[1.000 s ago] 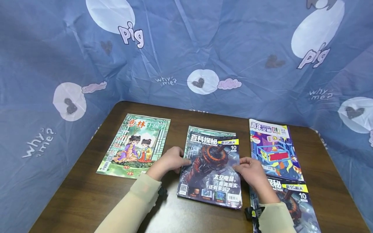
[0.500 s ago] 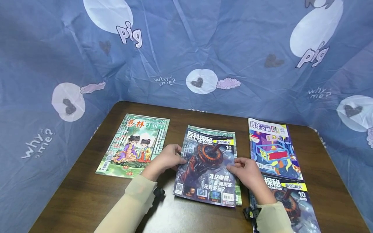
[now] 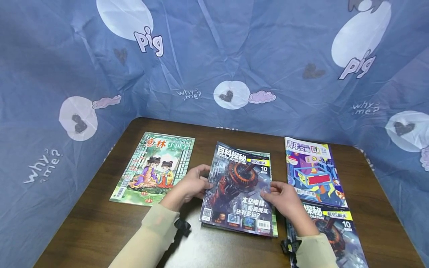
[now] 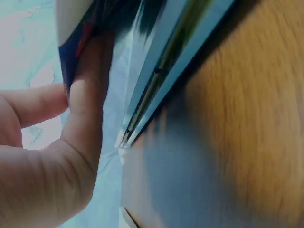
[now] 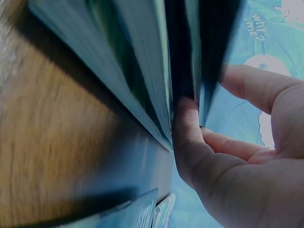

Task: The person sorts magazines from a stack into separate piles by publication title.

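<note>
In the head view a dark space-themed magazine (image 3: 234,193) is held at the middle of the table, above a green-covered magazine (image 3: 274,222) that shows along its right side. My left hand (image 3: 194,183) pinches its left edge, thumb on the cover and fingers behind. On the opposite edge my right hand (image 3: 285,199) grips it the same way. Both wrist views show a gap at the edges: the left hand's fingers (image 4: 85,104) reach under the raised magazine, and page edges (image 5: 118,61) of magazines below stand apart from the table. How many lie beneath cannot be told.
Another green magazine (image 3: 157,167) with two cartoon figures lies at the left. To the right are a purple magazine (image 3: 315,175) and a second dark space magazine (image 3: 330,232), partly under my right forearm. Blue patterned cloth (image 3: 187,67) hangs behind the brown table (image 3: 90,219).
Both hands have lifted the dark magazine off the green one and shifted it slightly left. Its top edge has since risen a little. The surrounding magazines have stayed put.
</note>
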A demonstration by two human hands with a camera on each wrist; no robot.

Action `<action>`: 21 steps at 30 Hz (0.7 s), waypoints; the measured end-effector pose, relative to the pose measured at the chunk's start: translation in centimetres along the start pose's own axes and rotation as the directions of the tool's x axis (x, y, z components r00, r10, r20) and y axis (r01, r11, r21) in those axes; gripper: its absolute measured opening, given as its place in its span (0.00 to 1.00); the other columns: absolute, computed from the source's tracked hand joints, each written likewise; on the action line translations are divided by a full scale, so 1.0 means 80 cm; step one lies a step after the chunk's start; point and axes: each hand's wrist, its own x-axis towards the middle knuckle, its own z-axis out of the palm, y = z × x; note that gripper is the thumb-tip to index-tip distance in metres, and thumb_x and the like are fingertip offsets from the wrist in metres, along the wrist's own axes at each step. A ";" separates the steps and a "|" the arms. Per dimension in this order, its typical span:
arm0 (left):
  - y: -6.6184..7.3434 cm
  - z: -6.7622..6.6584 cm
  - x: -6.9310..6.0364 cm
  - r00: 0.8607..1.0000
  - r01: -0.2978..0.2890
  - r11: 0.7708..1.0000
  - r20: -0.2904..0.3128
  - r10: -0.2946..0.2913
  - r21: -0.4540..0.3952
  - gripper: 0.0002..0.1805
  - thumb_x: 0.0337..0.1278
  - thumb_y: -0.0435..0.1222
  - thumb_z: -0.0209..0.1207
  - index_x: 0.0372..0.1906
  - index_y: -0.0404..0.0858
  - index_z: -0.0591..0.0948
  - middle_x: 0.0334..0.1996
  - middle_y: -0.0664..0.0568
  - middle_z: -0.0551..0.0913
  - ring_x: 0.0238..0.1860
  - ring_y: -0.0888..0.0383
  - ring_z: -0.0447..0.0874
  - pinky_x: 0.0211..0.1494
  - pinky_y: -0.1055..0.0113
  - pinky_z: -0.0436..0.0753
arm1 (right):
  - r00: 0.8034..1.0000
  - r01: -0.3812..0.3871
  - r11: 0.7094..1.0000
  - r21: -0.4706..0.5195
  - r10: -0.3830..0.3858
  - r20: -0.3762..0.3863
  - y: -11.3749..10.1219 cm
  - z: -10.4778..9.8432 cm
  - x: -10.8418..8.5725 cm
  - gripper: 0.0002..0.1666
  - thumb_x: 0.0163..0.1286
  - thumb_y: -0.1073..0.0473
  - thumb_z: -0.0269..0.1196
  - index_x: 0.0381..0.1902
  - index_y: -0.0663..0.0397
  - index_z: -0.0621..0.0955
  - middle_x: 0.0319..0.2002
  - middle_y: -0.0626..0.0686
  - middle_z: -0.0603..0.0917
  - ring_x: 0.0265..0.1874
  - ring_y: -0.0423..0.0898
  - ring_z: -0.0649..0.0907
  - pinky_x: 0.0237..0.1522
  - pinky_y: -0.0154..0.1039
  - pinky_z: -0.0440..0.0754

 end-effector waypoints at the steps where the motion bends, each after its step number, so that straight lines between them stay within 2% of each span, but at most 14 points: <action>1: 0.000 0.000 0.000 1.000 -0.005 1.000 0.000 0.005 -0.016 0.29 0.56 0.15 0.56 0.64 0.32 0.70 0.28 0.42 0.86 0.22 0.51 0.85 0.26 0.56 0.87 | 1.000 -0.002 1.000 0.002 0.002 0.000 0.000 0.000 0.000 0.43 0.66 0.50 0.72 0.67 0.74 0.71 0.56 0.68 0.80 0.52 0.59 0.82 0.49 0.52 0.84; 6: 0.001 0.001 -0.002 1.000 -0.031 0.996 -0.001 0.031 -0.084 0.31 0.56 0.15 0.55 0.66 0.33 0.69 0.29 0.42 0.86 0.24 0.52 0.85 0.27 0.58 0.87 | 1.000 -0.008 1.000 0.017 0.008 0.008 0.004 -0.004 -0.002 0.47 0.66 0.47 0.72 0.71 0.71 0.68 0.60 0.67 0.78 0.56 0.60 0.80 0.53 0.52 0.82; 11: 0.002 0.009 -0.003 0.999 -0.043 0.990 0.007 0.044 -0.138 0.32 0.57 0.15 0.55 0.67 0.33 0.68 0.29 0.44 0.86 0.24 0.53 0.85 0.28 0.60 0.86 | 0.999 0.019 0.994 0.111 -0.024 0.045 0.010 -0.015 -0.004 0.50 0.67 0.47 0.71 0.74 0.71 0.63 0.64 0.72 0.74 0.62 0.64 0.77 0.57 0.53 0.80; 16: 0.004 0.029 -0.007 0.998 -0.056 0.986 -0.004 0.056 -0.155 0.32 0.58 0.15 0.55 0.68 0.34 0.66 0.28 0.48 0.84 0.25 0.57 0.83 0.28 0.64 0.84 | 0.999 0.001 0.983 0.182 -0.009 0.042 0.012 -0.032 -0.011 0.52 0.67 0.47 0.72 0.76 0.68 0.61 0.68 0.71 0.70 0.65 0.64 0.74 0.60 0.54 0.77; 21: 0.006 0.052 -0.010 0.998 -0.064 0.984 -0.003 0.065 -0.165 0.32 0.60 0.16 0.56 0.69 0.34 0.66 0.31 0.46 0.84 0.26 0.57 0.83 0.28 0.64 0.85 | 1.000 -0.020 0.990 0.136 0.018 0.016 0.015 -0.055 -0.023 0.57 0.64 0.41 0.73 0.78 0.65 0.59 0.72 0.72 0.64 0.69 0.65 0.68 0.63 0.55 0.73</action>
